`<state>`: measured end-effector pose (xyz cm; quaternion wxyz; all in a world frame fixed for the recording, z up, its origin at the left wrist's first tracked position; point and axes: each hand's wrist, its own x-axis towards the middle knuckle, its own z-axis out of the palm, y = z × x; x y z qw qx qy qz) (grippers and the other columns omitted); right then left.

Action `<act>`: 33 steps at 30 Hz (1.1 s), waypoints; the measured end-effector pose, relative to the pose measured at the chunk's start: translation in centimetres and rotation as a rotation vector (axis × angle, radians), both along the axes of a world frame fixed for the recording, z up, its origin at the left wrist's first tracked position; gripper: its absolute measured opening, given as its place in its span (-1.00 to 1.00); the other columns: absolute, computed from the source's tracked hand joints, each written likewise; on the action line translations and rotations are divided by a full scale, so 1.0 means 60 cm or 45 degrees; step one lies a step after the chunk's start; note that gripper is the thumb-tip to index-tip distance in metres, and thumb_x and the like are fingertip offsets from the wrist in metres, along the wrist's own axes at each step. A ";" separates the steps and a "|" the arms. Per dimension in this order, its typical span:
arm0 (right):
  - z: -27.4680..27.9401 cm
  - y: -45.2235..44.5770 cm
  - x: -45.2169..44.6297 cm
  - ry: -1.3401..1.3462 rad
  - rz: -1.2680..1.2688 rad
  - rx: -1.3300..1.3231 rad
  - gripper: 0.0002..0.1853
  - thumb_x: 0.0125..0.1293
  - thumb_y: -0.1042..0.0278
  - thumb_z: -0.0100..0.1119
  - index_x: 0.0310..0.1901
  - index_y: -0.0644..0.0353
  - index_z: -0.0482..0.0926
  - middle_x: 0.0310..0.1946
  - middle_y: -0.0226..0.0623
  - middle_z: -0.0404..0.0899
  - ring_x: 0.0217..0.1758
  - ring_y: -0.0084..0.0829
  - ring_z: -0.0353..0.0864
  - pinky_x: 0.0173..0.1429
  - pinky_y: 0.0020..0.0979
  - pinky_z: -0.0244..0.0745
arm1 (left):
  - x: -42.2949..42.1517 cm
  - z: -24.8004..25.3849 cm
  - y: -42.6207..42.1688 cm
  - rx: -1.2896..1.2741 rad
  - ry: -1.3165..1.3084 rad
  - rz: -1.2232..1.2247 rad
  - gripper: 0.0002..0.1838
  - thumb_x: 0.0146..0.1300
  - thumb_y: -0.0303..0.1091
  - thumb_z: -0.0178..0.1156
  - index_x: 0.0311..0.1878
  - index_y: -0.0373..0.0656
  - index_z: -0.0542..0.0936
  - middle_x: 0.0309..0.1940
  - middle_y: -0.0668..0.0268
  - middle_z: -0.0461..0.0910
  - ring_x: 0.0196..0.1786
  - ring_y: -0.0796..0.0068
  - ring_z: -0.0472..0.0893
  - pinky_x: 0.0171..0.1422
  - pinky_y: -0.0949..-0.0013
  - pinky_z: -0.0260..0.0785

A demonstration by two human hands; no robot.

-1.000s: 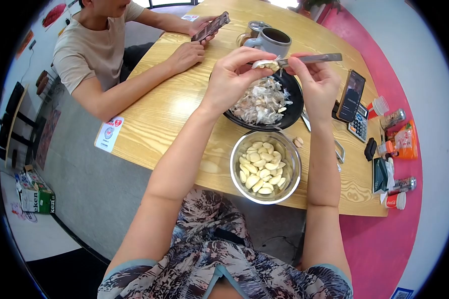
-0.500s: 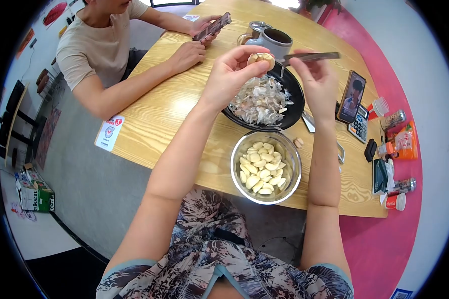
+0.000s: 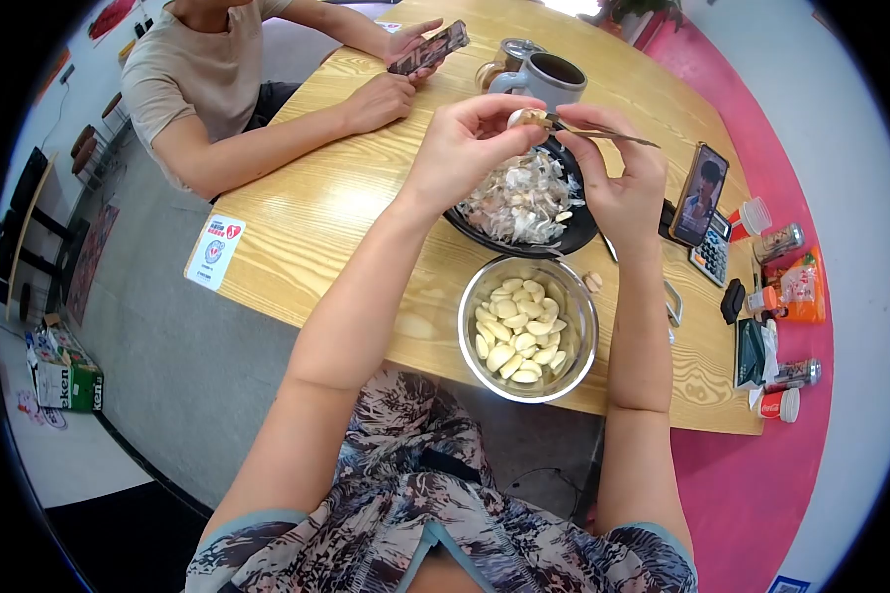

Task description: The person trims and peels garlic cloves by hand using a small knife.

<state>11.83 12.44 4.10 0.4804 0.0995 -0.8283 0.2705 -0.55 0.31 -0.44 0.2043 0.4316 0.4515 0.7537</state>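
Observation:
My left hand (image 3: pixel 465 148) pinches a garlic bulb (image 3: pixel 530 117) between thumb and fingers. In my right hand (image 3: pixel 618 183) is a small knife (image 3: pixel 615 136), held flat, with one end at the garlic. Below both hands lies a black plate (image 3: pixel 578 235) heaped with papery garlic skins (image 3: pixel 514 203). Closer to me stands a steel bowl (image 3: pixel 580 331) holding peeled garlic cloves (image 3: pixel 519 331). One loose clove (image 3: pixel 592 282) rests on the table to the right of the bowl.
Behind my hands stand a grey mug (image 3: pixel 554 74) and a glass cup (image 3: pixel 517 51). On the right are a propped phone (image 3: pixel 700 195), a calculator (image 3: pixel 710 255), jars and packets. Another person (image 3: pixel 203 94) sits at the left, holding a phone (image 3: pixel 428 49).
My right hand has moved left, bringing the knife up against the garlic. The left hand stays nearly in place. The other person's phone has shifted slightly.

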 end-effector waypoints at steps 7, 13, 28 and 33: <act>-0.006 0.009 0.005 -0.004 -0.026 -0.047 -0.86 0.09 0.68 0.28 -0.29 0.32 0.64 -0.34 -0.28 0.67 -0.33 -0.47 0.67 -0.20 -0.52 0.53 | 0.001 -0.004 0.003 0.013 -0.089 -0.043 -0.68 0.25 -0.44 0.25 0.06 -0.29 0.59 -0.22 0.28 0.66 -0.23 0.63 0.60 -0.08 0.55 0.45; -0.002 0.006 0.008 -0.212 0.190 -0.406 -0.88 0.15 0.66 0.26 -0.26 0.33 0.64 -0.35 -0.31 0.68 -0.26 -0.53 0.67 -0.13 -0.53 0.54 | -0.027 -0.006 0.000 0.119 -0.329 -0.023 -0.70 0.27 -0.37 0.23 0.01 -0.32 0.56 -0.10 0.15 0.65 -0.21 0.54 0.63 -0.01 0.45 0.52; -0.016 0.014 0.001 -0.180 0.250 -0.617 -0.83 0.19 0.66 0.26 -0.16 0.37 0.60 -0.28 -0.26 0.68 -0.23 -0.53 0.65 -0.09 -0.54 0.54 | -0.010 -0.006 -0.002 -0.083 -0.320 -0.458 -0.67 0.33 -0.34 0.18 0.11 -0.25 0.55 -0.25 0.35 0.60 -0.27 0.59 0.56 -0.12 0.48 0.47; -0.013 0.009 0.002 -0.203 0.246 -0.589 -0.83 0.20 0.66 0.25 -0.16 0.37 0.60 -0.27 -0.25 0.67 -0.21 -0.54 0.64 -0.09 -0.54 0.54 | -0.014 -0.008 -0.003 -0.069 -0.368 -0.483 -0.71 0.32 -0.35 0.20 0.07 -0.22 0.54 -0.25 0.35 0.60 -0.23 0.59 0.59 -0.06 0.47 0.49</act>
